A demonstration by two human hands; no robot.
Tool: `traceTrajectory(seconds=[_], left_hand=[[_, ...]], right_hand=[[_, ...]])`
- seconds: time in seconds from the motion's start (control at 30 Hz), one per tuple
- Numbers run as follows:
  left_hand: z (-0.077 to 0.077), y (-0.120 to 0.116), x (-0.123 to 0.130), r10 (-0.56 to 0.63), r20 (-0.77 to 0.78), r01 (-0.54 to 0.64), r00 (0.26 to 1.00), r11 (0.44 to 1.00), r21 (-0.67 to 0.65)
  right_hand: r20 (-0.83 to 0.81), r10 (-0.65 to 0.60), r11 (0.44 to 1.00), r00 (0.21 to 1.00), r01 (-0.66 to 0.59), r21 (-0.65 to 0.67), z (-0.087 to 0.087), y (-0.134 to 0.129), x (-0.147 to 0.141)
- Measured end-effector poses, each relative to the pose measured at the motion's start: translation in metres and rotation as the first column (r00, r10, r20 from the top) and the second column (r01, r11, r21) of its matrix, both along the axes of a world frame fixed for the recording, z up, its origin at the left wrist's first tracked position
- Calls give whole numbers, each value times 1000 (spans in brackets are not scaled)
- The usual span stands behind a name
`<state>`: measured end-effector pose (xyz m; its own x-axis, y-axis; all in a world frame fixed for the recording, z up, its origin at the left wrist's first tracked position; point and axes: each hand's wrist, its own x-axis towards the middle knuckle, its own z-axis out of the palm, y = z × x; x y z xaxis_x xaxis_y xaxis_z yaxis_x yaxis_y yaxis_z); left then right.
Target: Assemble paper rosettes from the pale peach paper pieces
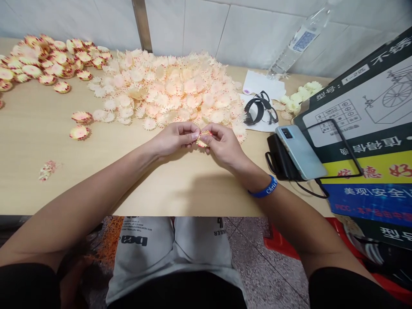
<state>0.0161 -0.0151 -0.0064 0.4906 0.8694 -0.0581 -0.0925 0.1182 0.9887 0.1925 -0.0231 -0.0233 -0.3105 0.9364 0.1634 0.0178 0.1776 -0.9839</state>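
Between my two hands, above the table, is a small yellow artificial flower piece (204, 139) with red petal tips. My left hand (179, 138) pinches its left side with thumb and forefinger. On the other side my right hand (222, 143) grips it, the thumb lying across its face, so part of the piece is hidden. Just behind my hands spreads a big heap of pale pink, frilly flower pieces (180, 86). Two yellow-and-red flower pieces (80, 132) lie to the left of my left hand.
Many yellow-and-red flowers (54, 64) pile up at the far left. Petal scraps (47, 170) lie at the front left. To the right are a water bottle (298, 43), glasses (268, 107), a black band (254, 111), a phone (302, 152) and a printed box (370, 128). A tiled wall (206, 28) stands behind.
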Motion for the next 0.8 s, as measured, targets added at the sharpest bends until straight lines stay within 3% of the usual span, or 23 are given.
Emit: traceTrajectory(seconds=[0.23, 0.43, 0.8], left_hand=[[3, 3, 0, 26, 11, -26, 1000, 1000, -7], [5, -1, 2, 39, 75, -31, 996, 994, -100], [6, -4, 3, 52, 102, -37, 993, 990, -138]], right_hand=[[-150, 78, 993, 986, -90, -77, 3, -2, 0], [-205, 48, 985, 978, -81, -152, 4, -2, -1], [-248, 29, 977, 968, -79, -196, 5, -4, -1]])
